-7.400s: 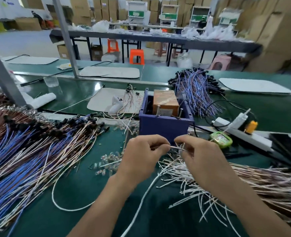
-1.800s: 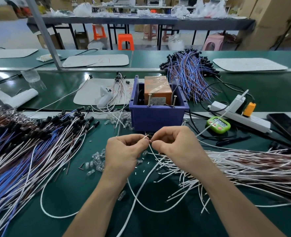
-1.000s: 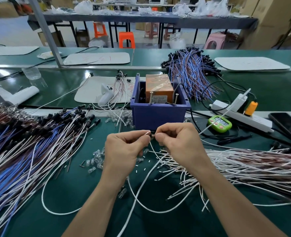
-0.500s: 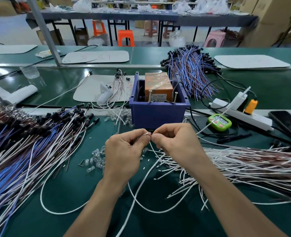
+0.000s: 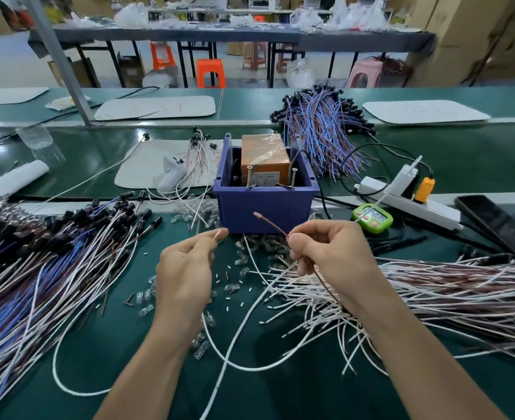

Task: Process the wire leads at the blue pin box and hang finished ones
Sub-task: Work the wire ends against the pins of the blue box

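Observation:
The blue pin box (image 5: 265,207) stands just beyond my hands, with two upright metal pins (image 5: 248,176) at its front rim and an orange block (image 5: 264,154) inside. My right hand (image 5: 326,253) pinches a brown wire lead (image 5: 270,223) whose bare tip points up-left toward the box. My left hand (image 5: 186,268) pinches the end of a white lead (image 5: 217,234) between thumb and fingertip. The two hands are apart, a short gap between the wire ends. A long white wire (image 5: 235,328) loops down across the green mat below them.
A heap of white and brown leads (image 5: 432,298) lies at the right, and blue, white and brown leads with black caps (image 5: 38,262) at the left. Small clear bulbs (image 5: 238,259) scatter before the box. A green timer (image 5: 373,221), power strip (image 5: 401,195) and phone (image 5: 489,219) sit right.
My hands, which held the two wire ends together in front of the box, have drawn apart. The brown lead's tip now stands free above my right hand.

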`<action>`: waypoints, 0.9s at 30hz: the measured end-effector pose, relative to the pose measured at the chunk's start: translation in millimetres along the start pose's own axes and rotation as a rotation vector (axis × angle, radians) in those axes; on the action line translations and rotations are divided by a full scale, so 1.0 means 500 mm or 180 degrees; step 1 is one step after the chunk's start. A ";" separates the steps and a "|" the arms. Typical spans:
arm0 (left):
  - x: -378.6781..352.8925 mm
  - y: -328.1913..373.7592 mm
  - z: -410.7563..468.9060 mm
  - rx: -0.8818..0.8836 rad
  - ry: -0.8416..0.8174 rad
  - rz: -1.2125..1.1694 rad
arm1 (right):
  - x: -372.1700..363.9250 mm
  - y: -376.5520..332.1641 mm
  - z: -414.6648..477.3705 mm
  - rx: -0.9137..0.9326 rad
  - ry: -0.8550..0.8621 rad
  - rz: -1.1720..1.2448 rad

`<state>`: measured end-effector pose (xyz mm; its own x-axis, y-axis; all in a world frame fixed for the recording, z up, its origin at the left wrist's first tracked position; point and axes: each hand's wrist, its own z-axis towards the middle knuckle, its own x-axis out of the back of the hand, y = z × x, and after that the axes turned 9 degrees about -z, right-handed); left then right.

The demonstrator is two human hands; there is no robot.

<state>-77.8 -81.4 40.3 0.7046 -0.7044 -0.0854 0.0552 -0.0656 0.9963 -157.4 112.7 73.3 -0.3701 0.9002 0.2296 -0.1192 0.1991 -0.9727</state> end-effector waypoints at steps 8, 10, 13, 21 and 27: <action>-0.001 0.015 0.000 0.0001 -0.0377 0.0229 | 0.030 -0.010 -0.011 0.0009 0.0346 0.0279; -0.003 0.021 -0.003 0.0062 -0.0334 0.0035 | 0.040 -0.011 -0.010 0.0031 0.0465 0.0248; -0.002 0.029 -0.006 0.0046 -0.0246 -0.0030 | 0.061 -0.020 -0.009 0.0165 0.0633 0.0052; -0.036 0.086 0.033 -0.0095 -0.0489 0.0430 | 0.127 -0.069 0.023 0.0812 0.1196 -0.0970; -0.053 0.106 0.068 -0.0439 -0.0424 0.1261 | 0.138 -0.067 0.065 0.1030 0.1123 -0.1640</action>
<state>-117.5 -90.5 95.3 0.5935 -0.7417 0.3123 -0.1006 0.3167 0.9432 -209.1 155.5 123.0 0.1217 0.8051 0.5806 -0.4874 0.5580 -0.6716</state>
